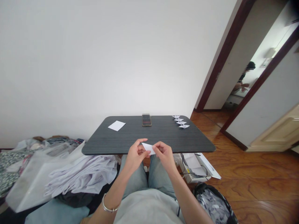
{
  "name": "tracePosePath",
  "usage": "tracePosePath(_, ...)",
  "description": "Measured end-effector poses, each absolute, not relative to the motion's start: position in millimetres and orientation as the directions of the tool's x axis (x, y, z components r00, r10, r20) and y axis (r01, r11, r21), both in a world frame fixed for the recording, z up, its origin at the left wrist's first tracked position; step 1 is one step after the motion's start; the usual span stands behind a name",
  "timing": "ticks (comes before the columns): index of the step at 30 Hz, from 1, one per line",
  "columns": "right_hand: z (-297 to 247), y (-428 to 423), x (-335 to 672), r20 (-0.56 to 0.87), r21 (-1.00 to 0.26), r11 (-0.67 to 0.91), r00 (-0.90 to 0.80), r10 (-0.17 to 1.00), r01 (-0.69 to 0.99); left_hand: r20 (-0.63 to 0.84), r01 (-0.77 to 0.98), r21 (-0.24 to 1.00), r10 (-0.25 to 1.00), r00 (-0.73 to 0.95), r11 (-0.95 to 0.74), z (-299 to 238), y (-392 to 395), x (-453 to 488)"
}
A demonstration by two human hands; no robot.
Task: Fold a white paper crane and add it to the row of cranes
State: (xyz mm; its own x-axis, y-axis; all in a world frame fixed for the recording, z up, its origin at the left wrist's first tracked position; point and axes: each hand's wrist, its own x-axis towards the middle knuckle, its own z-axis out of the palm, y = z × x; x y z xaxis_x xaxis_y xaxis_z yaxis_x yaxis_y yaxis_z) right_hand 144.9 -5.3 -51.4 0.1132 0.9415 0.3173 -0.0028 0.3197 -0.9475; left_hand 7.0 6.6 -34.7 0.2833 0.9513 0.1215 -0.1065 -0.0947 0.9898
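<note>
Between my two hands, just over the near edge of the dark table [130, 135], is a small folded piece of white paper [149, 148] with a pointed upper left corner. My left hand [137, 154] pinches its left side between thumb and fingers. On the right side, my right hand [164, 153] grips the same paper with thumb and forefinger. A white sheet of paper [116, 125] lies flat at the table's back left. Several folded paper cranes [183, 126] stand in a row at the back right.
A phone [146, 120] lies at the table's back middle. Piled clothes [86, 174] are at the left. Right of my legs are a white box [195, 169] with papers and cables and a black bag [215, 202] of paper scraps. Another person [244, 77] is beyond the doorway.
</note>
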Motion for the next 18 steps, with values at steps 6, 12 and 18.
tracePosePath(6, -54.1, -2.1, 146.8, 0.335, -0.942, 0.335, 0.053, 0.941, 0.009, 0.118, -0.073, 0.992, 0.932, 0.344, -0.098, -35.4, 8.0, 5.2)
tracePosePath(12, -53.9, -3.6, 146.0, 0.378, -0.926, 0.376, 0.066, 0.924, 0.036, 0.135, -0.088, 0.99, 0.943, 0.304, -0.114, -38.7, 10.5, 6.4)
tracePosePath(18, -56.4, -3.2, 144.4, 0.314, -0.949, 0.314, -0.006, 0.949, -0.005, 0.232, -0.091, 0.972, 0.956, 0.181, -0.218, -38.5, 11.5, 5.0)
